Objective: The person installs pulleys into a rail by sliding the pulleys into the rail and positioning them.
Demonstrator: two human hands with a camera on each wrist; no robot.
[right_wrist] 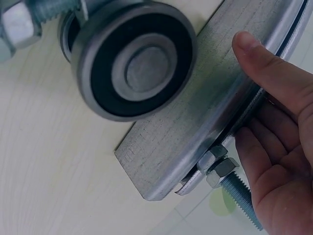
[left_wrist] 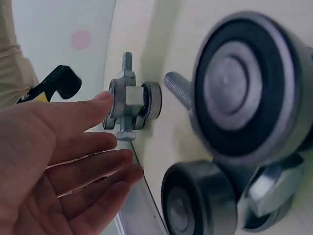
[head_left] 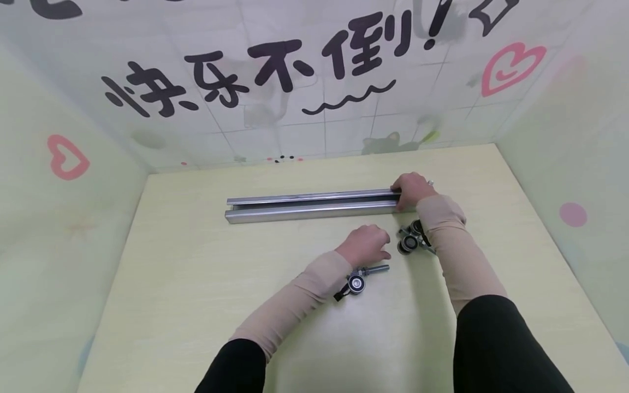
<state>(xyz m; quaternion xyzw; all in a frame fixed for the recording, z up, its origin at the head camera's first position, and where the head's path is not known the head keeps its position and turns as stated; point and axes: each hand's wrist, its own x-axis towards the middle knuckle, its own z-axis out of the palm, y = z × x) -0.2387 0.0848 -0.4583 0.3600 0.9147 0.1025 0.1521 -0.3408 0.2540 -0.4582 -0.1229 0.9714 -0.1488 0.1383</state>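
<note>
Right hand (head_left: pixel 415 188) pinching the metal rail (head_left: pixel 309 213) by its right end, far on the tabletop (head_left: pixel 196 295), while the left hand (head_left: pixel 365 245), loosely spread, hangs between a near roller (head_left: pixel 356 284) and a right-hand roller (head_left: pixel 409 243).

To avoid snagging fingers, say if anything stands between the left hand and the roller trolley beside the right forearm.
Nothing visible does: only tabletop shows between the left hand and that trolley. A second trolley lies behind that hand, outside the gap.

Booth-like workspace: table (head_left: pixel 187 284), printed walls (head_left: pixel 304 103)
</note>
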